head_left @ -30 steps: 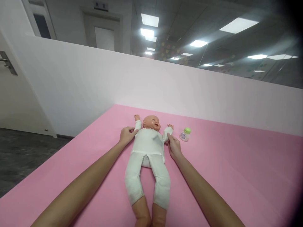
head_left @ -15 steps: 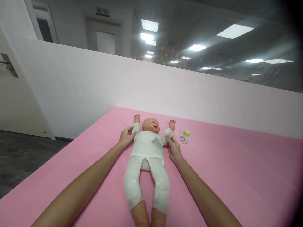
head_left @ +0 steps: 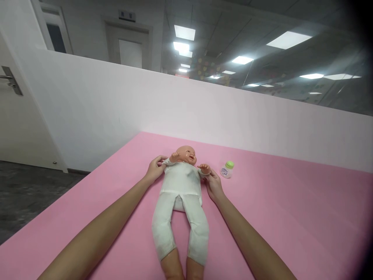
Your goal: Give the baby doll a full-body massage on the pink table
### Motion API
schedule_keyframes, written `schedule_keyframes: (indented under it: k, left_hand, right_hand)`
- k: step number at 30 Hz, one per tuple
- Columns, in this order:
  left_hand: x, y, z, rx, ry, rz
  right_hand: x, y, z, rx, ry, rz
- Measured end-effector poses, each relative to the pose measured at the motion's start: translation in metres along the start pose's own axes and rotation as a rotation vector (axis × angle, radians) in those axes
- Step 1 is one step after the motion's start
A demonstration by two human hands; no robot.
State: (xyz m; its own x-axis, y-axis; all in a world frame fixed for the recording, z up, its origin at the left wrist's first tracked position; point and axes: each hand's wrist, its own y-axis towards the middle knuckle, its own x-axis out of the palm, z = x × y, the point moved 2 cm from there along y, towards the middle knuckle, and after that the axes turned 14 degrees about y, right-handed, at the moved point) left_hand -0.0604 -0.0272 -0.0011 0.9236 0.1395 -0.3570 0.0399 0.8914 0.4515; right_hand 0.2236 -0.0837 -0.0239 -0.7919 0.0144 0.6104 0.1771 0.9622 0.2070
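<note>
A baby doll (head_left: 182, 181) in a white cloth suit lies on its back on the pink tabletop (head_left: 116, 225), head toward the wall and legs toward me. My left hand (head_left: 155, 169) grips the doll's arm on the left side, by the white sleeve. On the other side, my right hand (head_left: 214, 183) has its fingers closed around the other sleeve. Both doll arms are bent, their plastic hands in toward the head and chest. The doll's feet run out of view at the bottom edge.
A small clear bottle with a green cap (head_left: 227, 169) stands right of my right hand. Behind the tabletop rises a low white partition (head_left: 204, 105). A door with a metal handle (head_left: 12, 81) is at the far left, above a dark floor (head_left: 26, 186).
Both doll arms, which pointed up toward the wall, have folded inward and down, so the plastic hands are nearer the head and chest. My hands hardly moved.
</note>
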Motion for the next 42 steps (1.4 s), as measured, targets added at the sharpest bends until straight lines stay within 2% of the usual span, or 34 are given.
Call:
schedule_keyframes:
  k: [10,15,23,34,42]
  left_hand:
    - [0.0,-0.001,-0.001,-0.047,0.035,0.007]
    - [-0.001,-0.003,0.001,-0.093,0.092,0.008]
    - [-0.006,-0.007,0.004,-0.218,0.18,0.103]
    - [-0.004,-0.004,-0.002,-0.216,0.161,0.058]
    - [-0.003,-0.003,-0.005,-0.207,0.115,0.03]
  right_hand:
    - [-0.003,0.002,0.003,-0.012,-0.013,0.109]
    - [-0.007,0.005,0.006,-0.029,-0.065,0.089]
    - [-0.015,0.011,0.011,0.013,-0.048,0.156]
    - [-0.016,0.011,0.01,-0.003,-0.008,0.196]
    - [-0.012,0.008,0.005,-0.049,0.076,0.166]
